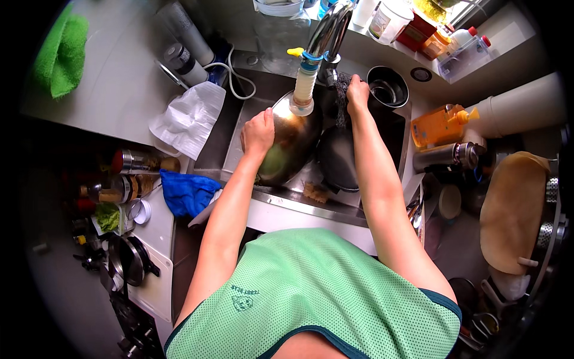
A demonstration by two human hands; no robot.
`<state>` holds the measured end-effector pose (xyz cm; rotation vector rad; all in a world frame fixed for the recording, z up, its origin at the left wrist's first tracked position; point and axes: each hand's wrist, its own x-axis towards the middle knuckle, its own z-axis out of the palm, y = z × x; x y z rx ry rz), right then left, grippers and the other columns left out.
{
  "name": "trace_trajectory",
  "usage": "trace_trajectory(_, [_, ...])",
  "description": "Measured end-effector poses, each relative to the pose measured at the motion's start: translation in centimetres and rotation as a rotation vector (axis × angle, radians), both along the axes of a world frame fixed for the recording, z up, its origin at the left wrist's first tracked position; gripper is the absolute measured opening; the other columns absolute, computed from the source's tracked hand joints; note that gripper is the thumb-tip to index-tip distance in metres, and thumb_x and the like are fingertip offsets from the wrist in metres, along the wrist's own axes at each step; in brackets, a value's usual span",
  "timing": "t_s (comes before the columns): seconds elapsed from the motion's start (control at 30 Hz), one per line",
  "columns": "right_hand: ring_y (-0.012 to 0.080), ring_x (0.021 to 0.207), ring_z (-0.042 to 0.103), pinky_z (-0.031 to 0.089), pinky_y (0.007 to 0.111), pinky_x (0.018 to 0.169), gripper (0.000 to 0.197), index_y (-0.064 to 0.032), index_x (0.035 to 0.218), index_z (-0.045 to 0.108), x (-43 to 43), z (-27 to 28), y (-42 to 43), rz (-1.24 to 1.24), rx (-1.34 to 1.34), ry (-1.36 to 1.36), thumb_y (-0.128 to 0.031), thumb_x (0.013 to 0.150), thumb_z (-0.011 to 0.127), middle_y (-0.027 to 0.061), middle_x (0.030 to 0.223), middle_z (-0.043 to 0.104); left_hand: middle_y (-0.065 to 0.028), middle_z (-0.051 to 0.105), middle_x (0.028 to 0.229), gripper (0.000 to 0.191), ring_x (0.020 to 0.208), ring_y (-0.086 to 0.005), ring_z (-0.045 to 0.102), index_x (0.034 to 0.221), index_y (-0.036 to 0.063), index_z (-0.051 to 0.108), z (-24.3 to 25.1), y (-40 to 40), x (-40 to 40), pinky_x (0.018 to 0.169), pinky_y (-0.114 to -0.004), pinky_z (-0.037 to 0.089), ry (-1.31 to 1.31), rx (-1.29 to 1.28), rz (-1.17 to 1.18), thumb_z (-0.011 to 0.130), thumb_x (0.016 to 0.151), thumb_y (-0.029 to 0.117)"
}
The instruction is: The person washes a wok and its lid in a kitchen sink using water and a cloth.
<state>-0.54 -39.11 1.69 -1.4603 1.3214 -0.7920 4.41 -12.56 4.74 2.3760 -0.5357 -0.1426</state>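
Observation:
My left hand [258, 134] grips the rim of a metal pan or bowl [287, 152], which is tilted in the stainless steel sink. My right hand [358, 95] holds a dark mesh scourer [342, 101] beside the faucet. A white flexible spout extension [304, 92] hangs from the chrome faucet [331, 27] over the metal vessel. A dark pan [339, 159] lies in the sink under my right forearm. Near the sink's front edge [309, 204] lies a brownish piece of scrubbing material [315, 192]. Whether water is running cannot be told.
A dark round pot [388, 86] stands at the sink's back right corner. Right of the sink are an orange soap bottle [439, 125] and a metal flask [444, 155]. To the left lie a blue cloth [186, 193], a white plastic sheet [190, 119] and a green cloth [63, 51].

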Motion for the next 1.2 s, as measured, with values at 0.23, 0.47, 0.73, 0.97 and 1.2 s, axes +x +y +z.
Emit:
trace_trajectory(0.23, [0.0392,0.084,0.062,0.042,0.047,0.077,0.048,0.0153,0.082,0.059,-0.2,0.0,1.0,-0.011,0.003,-0.043,-0.031,0.08,0.046,0.0325,0.085,0.061,-0.0223,0.063,0.08,0.044,0.08,-0.044,0.059,0.086,0.01,0.065,-0.3,-0.1,0.1,0.071,-0.052,0.045,0.005,-0.012,0.012,0.036,0.094,0.042])
trace_trajectory(0.47, [0.0369,0.077,0.062,0.043,0.046,0.075,0.046,0.0145,0.076,0.058,-0.1,0.2,2.0,-0.044,-0.004,-0.041,-0.03,0.08,0.046,0.0296,0.079,0.062,-0.0226,0.063,0.082,0.045,0.082,-0.0444,0.059,0.086,0.009,0.065,-0.1,0.1,0.1,0.072,-0.052,0.044,0.037,-0.016,0.0,0.036,0.094,0.042])
trace_trajectory(0.73, [0.0216,0.08,0.06,0.046,0.036,0.073,0.044,0.0042,0.084,0.059,-2.2,0.4,5.0,0.144,0.226,-0.296,-0.039,0.088,0.059,0.0145,0.081,0.062,-0.0248,0.062,0.085,0.051,0.085,-0.0457,0.058,0.087,0.0075,0.065,-0.2,0.0,0.2,0.076,-0.052,0.044,0.066,-0.043,-0.004,0.031,0.094,0.045])
trace_trajectory(0.97, [0.0344,0.099,0.055,0.043,0.037,0.085,0.03,-0.0023,0.102,0.057,-3.2,0.9,15.9,0.46,-0.498,-0.054,-0.024,0.082,0.064,0.0181,0.104,0.059,-0.0254,0.064,0.096,0.075,0.101,-0.0422,0.057,0.097,-0.0015,0.067,-2.6,1.0,1.8,0.088,-0.044,0.042,0.285,-0.301,-0.038,0.019,0.094,0.056])
trace_trajectory(1.2, [0.0393,0.105,0.054,0.044,0.043,0.091,0.034,-0.0012,0.108,0.056,-2.6,2.4,12.0,0.71,-0.454,0.031,-0.026,0.084,0.056,0.0214,0.109,0.059,-0.0253,0.064,0.096,0.08,0.102,-0.041,0.057,0.097,-0.0023,0.068,-1.4,0.0,0.4,0.09,-0.043,0.042,0.292,-0.342,-0.019,0.017,0.093,0.06])
